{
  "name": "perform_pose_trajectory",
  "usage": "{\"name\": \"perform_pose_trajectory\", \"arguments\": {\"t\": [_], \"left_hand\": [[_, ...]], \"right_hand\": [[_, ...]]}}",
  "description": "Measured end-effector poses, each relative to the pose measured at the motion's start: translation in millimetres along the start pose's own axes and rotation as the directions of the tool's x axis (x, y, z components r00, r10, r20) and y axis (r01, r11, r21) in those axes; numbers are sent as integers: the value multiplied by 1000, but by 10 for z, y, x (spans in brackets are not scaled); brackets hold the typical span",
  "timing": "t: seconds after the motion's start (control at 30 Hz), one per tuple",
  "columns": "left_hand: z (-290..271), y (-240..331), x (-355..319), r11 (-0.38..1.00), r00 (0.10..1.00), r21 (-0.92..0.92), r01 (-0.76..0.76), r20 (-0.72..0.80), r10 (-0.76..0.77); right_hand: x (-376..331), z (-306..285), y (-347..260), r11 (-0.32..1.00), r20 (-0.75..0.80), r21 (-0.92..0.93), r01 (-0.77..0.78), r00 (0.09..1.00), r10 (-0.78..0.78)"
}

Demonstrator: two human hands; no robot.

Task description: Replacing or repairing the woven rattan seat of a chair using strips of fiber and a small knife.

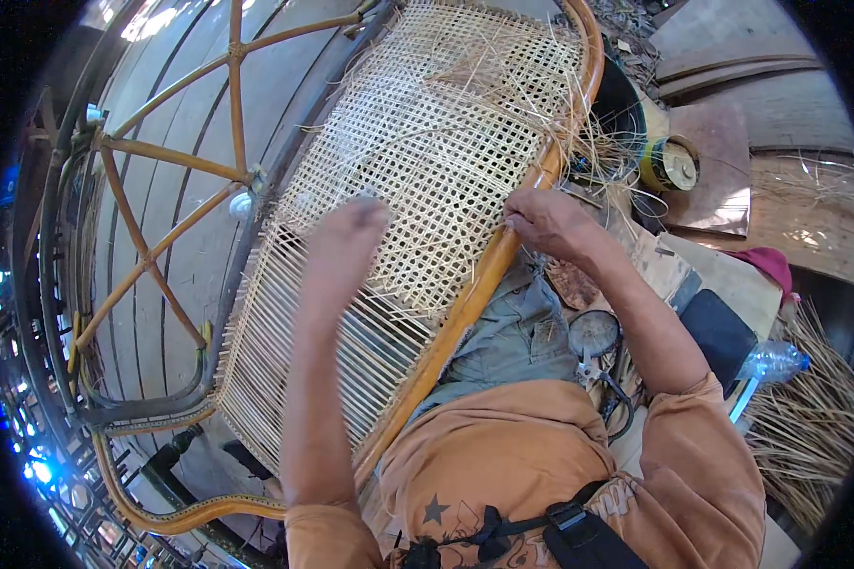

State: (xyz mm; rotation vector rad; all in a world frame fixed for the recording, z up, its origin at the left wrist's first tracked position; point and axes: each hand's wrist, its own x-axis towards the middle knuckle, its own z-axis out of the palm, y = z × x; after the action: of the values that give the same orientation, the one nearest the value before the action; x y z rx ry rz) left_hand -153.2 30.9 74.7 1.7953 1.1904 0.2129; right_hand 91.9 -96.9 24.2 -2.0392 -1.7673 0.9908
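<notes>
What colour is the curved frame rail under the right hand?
Orange-brown, glossy frame rail, seen best in the head view.

Glossy rattan frame (465, 303), matt cane webbing (427, 161)

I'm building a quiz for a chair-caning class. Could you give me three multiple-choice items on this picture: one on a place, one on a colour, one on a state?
1. Where does the right hand rest?
A. On the water bottle
B. At the orange frame rail, at the edge of the weave
C. On the person's knee

2. What colour is the person's shirt?
A. Orange
B. White
C. Green

3. In what state is the cane panel?
A. Fully woven
B. Bare, with no strands
C. Partly woven, the lower part only parallel strands

Answers:
1. B: the fingers sit where the frame rail meets the lattice.
2. A: sleeves and chest both show orange.
3. C: the lattice fills the upper part, while near the left hand and below it only straight strands run.
</notes>
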Motion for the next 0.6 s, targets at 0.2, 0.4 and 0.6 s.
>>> {"name": "perform_pose_trajectory", "arguments": {"t": [0.2,0.4,0.6], "left_hand": [[965,164,248,993,932,-75,85,358,-53],[1028,155,387,951,871,-201,236,478,-115],[980,135,390,976,847,-156,155,529,-50]], "right_hand": [[-30,8,-39,998,-84,36,54,995,-51],[-53,78,46,999,-101,21,30,994,-27],[-294,-272,-2,723,-215,691,18,959,182]]}}
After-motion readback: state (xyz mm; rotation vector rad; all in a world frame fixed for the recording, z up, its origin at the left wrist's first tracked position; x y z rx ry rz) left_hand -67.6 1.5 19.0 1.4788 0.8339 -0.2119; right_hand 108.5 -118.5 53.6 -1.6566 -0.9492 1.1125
